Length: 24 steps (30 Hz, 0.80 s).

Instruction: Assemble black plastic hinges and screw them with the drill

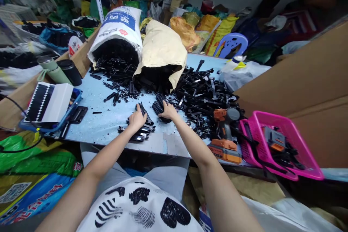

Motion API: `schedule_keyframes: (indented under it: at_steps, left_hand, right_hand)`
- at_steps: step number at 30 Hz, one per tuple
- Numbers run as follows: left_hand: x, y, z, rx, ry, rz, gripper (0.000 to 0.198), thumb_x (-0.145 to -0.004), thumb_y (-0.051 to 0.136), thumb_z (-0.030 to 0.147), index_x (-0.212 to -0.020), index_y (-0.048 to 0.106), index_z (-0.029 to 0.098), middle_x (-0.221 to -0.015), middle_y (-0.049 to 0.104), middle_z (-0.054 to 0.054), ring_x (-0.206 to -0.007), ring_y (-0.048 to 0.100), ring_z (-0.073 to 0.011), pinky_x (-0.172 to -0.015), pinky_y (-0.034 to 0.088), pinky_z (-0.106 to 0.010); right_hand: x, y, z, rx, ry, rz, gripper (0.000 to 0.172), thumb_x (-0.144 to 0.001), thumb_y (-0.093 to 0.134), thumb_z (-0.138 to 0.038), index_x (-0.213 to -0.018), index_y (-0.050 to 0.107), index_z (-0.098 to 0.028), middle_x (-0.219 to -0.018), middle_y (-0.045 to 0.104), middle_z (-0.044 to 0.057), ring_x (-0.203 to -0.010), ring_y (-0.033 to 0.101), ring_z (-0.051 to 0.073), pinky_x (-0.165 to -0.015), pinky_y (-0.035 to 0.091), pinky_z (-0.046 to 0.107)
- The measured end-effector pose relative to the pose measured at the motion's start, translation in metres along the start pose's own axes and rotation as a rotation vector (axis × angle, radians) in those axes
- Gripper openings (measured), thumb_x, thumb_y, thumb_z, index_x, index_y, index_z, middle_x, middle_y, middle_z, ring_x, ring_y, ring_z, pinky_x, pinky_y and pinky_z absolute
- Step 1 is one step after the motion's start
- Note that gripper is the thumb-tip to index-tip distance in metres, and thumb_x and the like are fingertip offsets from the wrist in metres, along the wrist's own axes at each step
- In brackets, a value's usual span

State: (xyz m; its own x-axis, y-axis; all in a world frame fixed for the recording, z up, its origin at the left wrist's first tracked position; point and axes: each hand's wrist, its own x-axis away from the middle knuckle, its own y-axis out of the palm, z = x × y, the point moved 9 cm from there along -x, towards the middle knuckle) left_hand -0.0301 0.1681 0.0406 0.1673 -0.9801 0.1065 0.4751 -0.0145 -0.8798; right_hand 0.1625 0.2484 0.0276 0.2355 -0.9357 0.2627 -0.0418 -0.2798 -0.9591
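My left hand (137,119) is bent over black plastic parts (140,136) lying side by side near the table's front edge, its fingers wrapped round some of them. To its right, my right hand (168,111) is closed on a bundle of long black parts (158,106) that rests on the blue table (103,125). Behind my hands, loose black parts spill from a white sack (119,30) and a beige sack (163,45). A larger heap of black parts (201,94) spreads to the right of my right hand. The undersides of both hands are hidden.
An orange and grey cordless drill (224,134) stands at the front right, beside pink baskets (296,137). At the left are a blue tray (54,127), a green bottle (56,71) and a dark cup (71,72). A cardboard sheet (299,79) borders the right side.
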Motion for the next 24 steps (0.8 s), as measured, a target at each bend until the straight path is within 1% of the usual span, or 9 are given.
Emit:
schedule_keyframes:
  at_steps: [2,4,7,9,12,15,18,21,24]
  left_hand:
    - [0.027,-0.024,-0.008,0.042,0.108,0.093,0.065,-0.087,0.046,0.043,-0.14,0.03,0.009,-0.116,0.06,-0.021,-0.107,0.059,-0.0323,-0.088,0.044,-0.04]
    - [0.056,-0.034,-0.03,0.181,0.1,0.066,0.051,-0.086,0.048,0.046,-0.125,0.049,0.012,-0.105,0.065,-0.017,-0.101,0.061,-0.0303,-0.085,0.045,-0.038]
    - [0.108,-0.004,-0.068,0.63,-0.121,-0.283,0.042,-0.083,0.05,0.054,-0.096,0.059,0.015,-0.075,0.066,-0.009,-0.068,0.065,-0.0218,-0.063,0.048,-0.031]
    - [0.147,0.024,-0.079,0.974,-0.322,-0.505,0.041,-0.079,0.057,0.055,-0.093,0.056,0.016,-0.073,0.064,-0.006,-0.06,0.063,-0.0183,-0.058,0.048,-0.028]
    - [0.18,0.047,-0.083,1.367,-0.599,-0.581,0.04,-0.076,0.066,0.047,-0.097,0.052,0.016,-0.086,0.065,-0.01,-0.076,0.067,-0.0212,-0.069,0.052,-0.032]
    - [0.176,0.058,-0.085,1.586,-0.8,-0.458,0.04,-0.078,0.066,0.043,-0.099,0.052,0.013,-0.099,0.062,-0.017,-0.098,0.063,-0.0266,-0.082,0.052,-0.037]
    - [0.153,0.062,-0.088,1.642,-0.946,-0.231,0.04,-0.079,0.066,0.041,-0.102,0.053,0.012,-0.108,0.06,-0.019,-0.109,0.058,-0.0275,-0.087,0.049,-0.036]
    - [0.13,0.064,-0.077,1.684,-0.969,-0.109,0.037,-0.075,0.07,0.039,-0.1,0.057,0.014,-0.105,0.064,-0.015,-0.102,0.062,-0.0257,-0.087,0.049,-0.036]
    - [0.117,0.066,-0.072,1.732,-0.897,-0.018,0.042,-0.065,0.077,0.038,-0.095,0.06,0.015,-0.096,0.067,-0.012,-0.087,0.066,-0.0261,-0.077,0.053,-0.038]
  right_hand:
    - [-0.025,0.012,-0.004,0.02,0.092,-0.085,0.111,-0.064,0.07,-0.054,-0.147,0.009,-0.016,-0.137,0.034,0.024,-0.124,0.037,0.038,-0.097,0.033,0.043]
    - [-0.039,0.019,-0.002,0.007,0.169,-0.118,0.116,-0.059,0.072,-0.057,-0.148,0.005,-0.022,-0.14,0.029,0.023,-0.126,0.034,0.04,-0.097,0.032,0.047]
    - [-0.046,0.023,0.0,-0.053,0.219,-0.083,0.118,-0.059,0.071,-0.06,-0.148,0.003,-0.026,-0.142,0.026,0.023,-0.126,0.035,0.042,-0.097,0.031,0.051]
    - [-0.046,0.021,0.003,-0.091,0.228,-0.024,0.117,-0.059,0.071,-0.059,-0.149,0.003,-0.025,-0.141,0.026,0.024,-0.126,0.035,0.043,-0.098,0.029,0.053]
    - [-0.045,0.018,0.002,-0.257,0.202,-0.021,0.116,-0.06,0.07,-0.055,-0.149,0.002,-0.023,-0.143,0.027,0.023,-0.126,0.037,0.041,-0.099,0.031,0.052]
    - [-0.048,0.014,-0.029,-0.536,0.015,-0.115,0.114,-0.063,0.069,-0.05,-0.15,0.001,-0.022,-0.145,0.032,0.017,-0.124,0.043,0.033,-0.102,0.034,0.044]
    - [-0.041,0.022,-0.075,-0.675,-0.148,-0.293,0.118,-0.058,0.073,-0.046,-0.15,0.003,-0.02,-0.147,0.032,0.013,-0.128,0.04,0.03,-0.106,0.032,0.04]
    - [-0.025,0.041,-0.105,-0.677,-0.159,-0.472,0.116,-0.056,0.075,-0.051,-0.149,0.013,-0.02,-0.151,0.024,0.013,-0.136,0.028,0.031,-0.11,0.025,0.045]
    - [-0.01,0.055,-0.121,-0.706,-0.213,-0.6,0.103,-0.058,0.073,-0.057,-0.145,0.029,-0.023,-0.15,0.027,0.011,-0.136,0.027,0.033,-0.109,0.026,0.05]
